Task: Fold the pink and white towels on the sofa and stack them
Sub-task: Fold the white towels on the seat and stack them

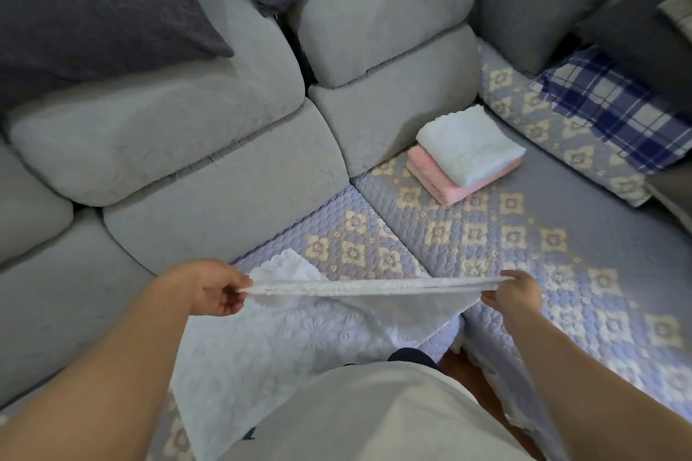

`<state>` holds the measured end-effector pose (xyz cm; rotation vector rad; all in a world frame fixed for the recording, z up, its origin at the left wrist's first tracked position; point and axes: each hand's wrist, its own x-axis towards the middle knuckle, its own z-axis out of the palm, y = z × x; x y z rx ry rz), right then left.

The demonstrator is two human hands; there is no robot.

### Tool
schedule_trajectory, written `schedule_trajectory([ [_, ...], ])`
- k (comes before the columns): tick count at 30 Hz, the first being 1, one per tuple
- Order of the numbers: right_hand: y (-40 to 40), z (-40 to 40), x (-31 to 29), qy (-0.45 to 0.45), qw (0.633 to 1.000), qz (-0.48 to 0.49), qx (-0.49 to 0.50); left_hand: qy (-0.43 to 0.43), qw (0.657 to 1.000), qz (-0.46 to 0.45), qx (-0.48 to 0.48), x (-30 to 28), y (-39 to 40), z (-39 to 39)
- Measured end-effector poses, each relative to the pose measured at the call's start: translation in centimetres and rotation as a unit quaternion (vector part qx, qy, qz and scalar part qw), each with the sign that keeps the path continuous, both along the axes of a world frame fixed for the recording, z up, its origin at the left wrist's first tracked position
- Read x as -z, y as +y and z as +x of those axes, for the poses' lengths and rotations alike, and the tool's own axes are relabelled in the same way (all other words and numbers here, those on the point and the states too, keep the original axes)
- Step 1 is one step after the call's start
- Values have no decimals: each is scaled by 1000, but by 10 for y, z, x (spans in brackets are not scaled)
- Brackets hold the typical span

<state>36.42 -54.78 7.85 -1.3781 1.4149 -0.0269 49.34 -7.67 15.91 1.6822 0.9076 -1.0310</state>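
Sofa: grey and big, with a blue flower cover on the seat.
Stack: a folded white towel lies on folded pink ones, far back on the seat.
Towel: white, soft and light; it hangs down in front of the person.
Left hand: pinches one top corner.
Right hand: pinches the other corner, edge pulled straight.
Hold: corners are best, because the middle would sag.

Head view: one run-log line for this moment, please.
both hands pinch white embossed towel | taut | folded white-on-pink stack behind
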Motion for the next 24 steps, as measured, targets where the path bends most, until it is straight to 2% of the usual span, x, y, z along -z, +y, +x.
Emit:
schedule_trajectory([
  [2, 0, -4, -1, 54, 997, -40, -41, 24, 999, 19, -10, 5, 0, -5],
  [4, 4, -11, -2, 117, 978, -127, -120, 31, 998, 37, -46, 12, -3, -10],
  [7, 16, -24, -2, 135, 930, -249, -235, 7, 985, 10, -171, 24, -12, -18],
  [10, 23, -38, 8, 124, 886, -315, -317, -37, 938, -80, -335, 29, -22, -24],
  [13, 16, -44, 15, 131, 912, -289, -260, -60, 875, -179, -445, 27, -33, -30],
  [16, 11, -51, 17, 130, 914, -299, -240, -86, 861, -231, -446, 27, -40, -37],
  [19, 13, -62, 18, 97, 907, -312, -265, -116, 874, -233, -411, 24, -44, -38],
  [22, 14, -72, 22, 95, 862, -344, -360, -152, 889, -209, -378, 19, -45, -34],
  [23, 14, -72, 23, 112, 862, -332, -365, -160, 900, -195, -357, 18, -46, -33],
  [24, 13, -70, 27, 130, 879, -303, -345, -164, 912, -183, -329, 15, -48, -32],
])
